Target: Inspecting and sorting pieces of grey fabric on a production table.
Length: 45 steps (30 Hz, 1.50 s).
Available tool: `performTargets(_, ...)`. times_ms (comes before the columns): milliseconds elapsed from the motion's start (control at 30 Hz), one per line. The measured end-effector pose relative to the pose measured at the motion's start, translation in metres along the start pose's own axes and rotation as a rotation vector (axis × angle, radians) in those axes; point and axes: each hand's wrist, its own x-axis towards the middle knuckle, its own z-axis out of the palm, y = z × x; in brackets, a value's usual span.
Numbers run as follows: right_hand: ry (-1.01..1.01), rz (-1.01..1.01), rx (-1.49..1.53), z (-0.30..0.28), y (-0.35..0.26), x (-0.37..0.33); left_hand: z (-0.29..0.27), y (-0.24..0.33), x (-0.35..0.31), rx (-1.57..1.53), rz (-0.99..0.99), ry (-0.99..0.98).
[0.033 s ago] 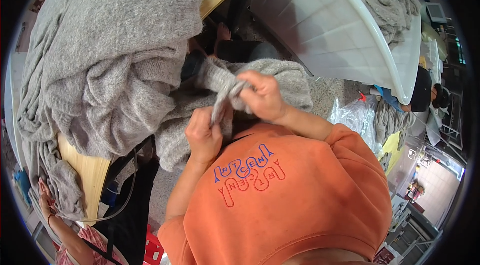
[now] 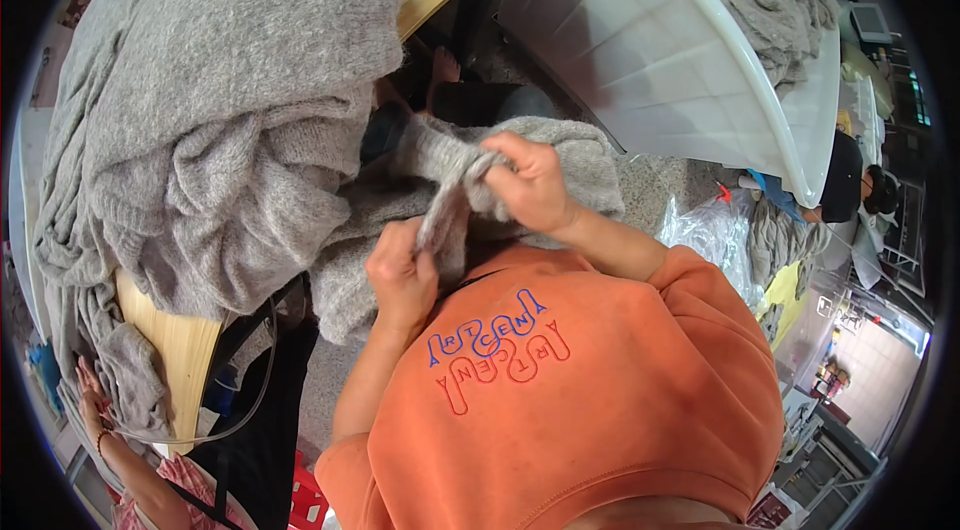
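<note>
A grey knitted garment (image 2: 575, 155) lies bunched over my lap, just above my orange shirt. My right hand (image 2: 530, 185) grips a gathered fold of it near the top. My left hand (image 2: 400, 270) pinches a narrow strip of the same knit (image 2: 445, 205) lower down, so the strip is stretched between the two hands. Part of the garment hangs down to the left of my left hand (image 2: 340, 290).
A large heap of grey knitwear (image 2: 230, 100) covers a wooden table (image 2: 180, 350) on the left. A white tub-like surface (image 2: 660, 40) with more grey knit stands at the upper right. Another person's hand (image 2: 90, 400) shows at the lower left, a clear plastic bag (image 2: 705, 230) to my right.
</note>
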Motion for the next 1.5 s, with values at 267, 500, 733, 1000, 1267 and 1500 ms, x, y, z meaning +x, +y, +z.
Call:
performTargets(267,-0.386,-0.447,-0.628,-0.003,0.008,0.000,-0.015,-0.004,-0.001,-0.576,-0.531,-0.165)
performTargets(500,-0.452,-0.422,-0.355,0.026,0.006,-0.001,-0.009,0.005,-0.002,-0.563,-0.535,-0.119)
performTargets(733,-0.393,-0.282,-0.283,0.027,0.012,0.000,-0.011,0.002,0.000,-0.762,-0.618,-0.197)
performTargets(1000,-0.463,0.004,-0.576,-0.010,0.046,-0.006,-0.022,-0.011,0.008,-0.557,-0.263,0.006)
performTargets(1267,-0.616,0.128,-0.569,-0.030,0.041,0.002,-0.032,0.000,0.014,-0.925,-0.605,0.058)
performTargets(1500,-0.149,-0.787,-0.609,-0.023,-0.020,-0.002,-0.032,0.015,0.019,-1.039,-0.750,-0.002)
